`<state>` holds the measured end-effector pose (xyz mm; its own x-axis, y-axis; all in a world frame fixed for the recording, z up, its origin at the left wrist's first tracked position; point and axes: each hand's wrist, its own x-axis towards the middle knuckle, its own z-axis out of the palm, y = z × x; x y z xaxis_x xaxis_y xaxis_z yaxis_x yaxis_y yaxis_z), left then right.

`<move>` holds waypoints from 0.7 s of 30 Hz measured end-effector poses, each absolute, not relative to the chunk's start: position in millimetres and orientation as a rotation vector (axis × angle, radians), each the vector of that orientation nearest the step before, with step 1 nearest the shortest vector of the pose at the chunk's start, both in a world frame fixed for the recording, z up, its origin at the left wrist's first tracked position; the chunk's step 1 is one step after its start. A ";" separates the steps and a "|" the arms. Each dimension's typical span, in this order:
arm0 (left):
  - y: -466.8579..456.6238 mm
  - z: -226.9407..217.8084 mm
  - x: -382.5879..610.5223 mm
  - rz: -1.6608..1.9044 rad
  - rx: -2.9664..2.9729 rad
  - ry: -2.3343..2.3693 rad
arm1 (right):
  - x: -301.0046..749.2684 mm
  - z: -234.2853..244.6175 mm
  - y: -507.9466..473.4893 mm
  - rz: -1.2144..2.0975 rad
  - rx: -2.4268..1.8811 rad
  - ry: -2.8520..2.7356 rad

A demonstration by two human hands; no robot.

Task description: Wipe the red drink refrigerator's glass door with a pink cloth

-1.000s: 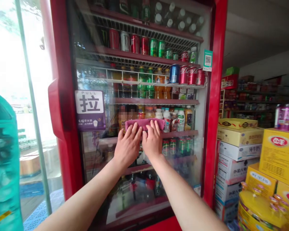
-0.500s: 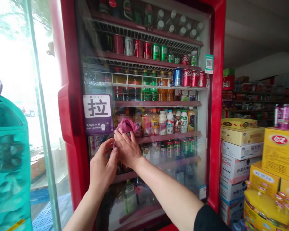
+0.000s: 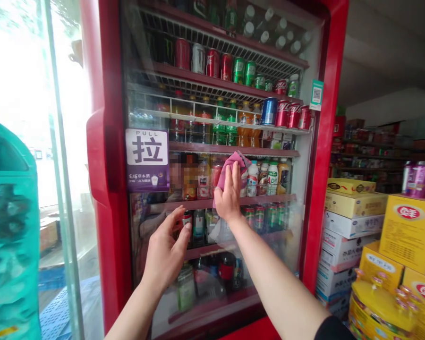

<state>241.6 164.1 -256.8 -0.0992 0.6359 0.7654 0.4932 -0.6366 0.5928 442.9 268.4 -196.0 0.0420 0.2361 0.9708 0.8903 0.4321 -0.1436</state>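
Note:
A pink cloth [image 3: 239, 159] lies against the glass door of a red drinks fridge [image 3: 109, 198], at the height of the bottle shelf. My right hand [image 3: 228, 193] presses on it with outstretched fingers, and the cloth shows above and to the left of them. To the lower left, my left hand [image 3: 169, 250] is held up in front of the glass, its fingers apart and nothing in it. Whether it touches the glass I cannot tell. A white and purple "PULL" sign [image 3: 148, 159] is on the door, left of both hands.
Cans and bottles stand on the fridge shelves behind the glass. At the right are stacked cartons [image 3: 354, 222], yellow boxes [image 3: 409, 231] and a round yellow container [image 3: 382, 307]. A glass panel edge [image 3: 62, 189] and a turquoise object [image 3: 12, 226] stand at the left.
My right hand has moved right across the glass with the cloth, away from my left hand. My left hand has shifted slightly right and down, its fingers now apart from the cloth.

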 end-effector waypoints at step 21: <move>200.4 -185.4 254.7 1.818 2.905 1.812 | 556.9 -178.9 298.9 -0.764 -1.204 -1.175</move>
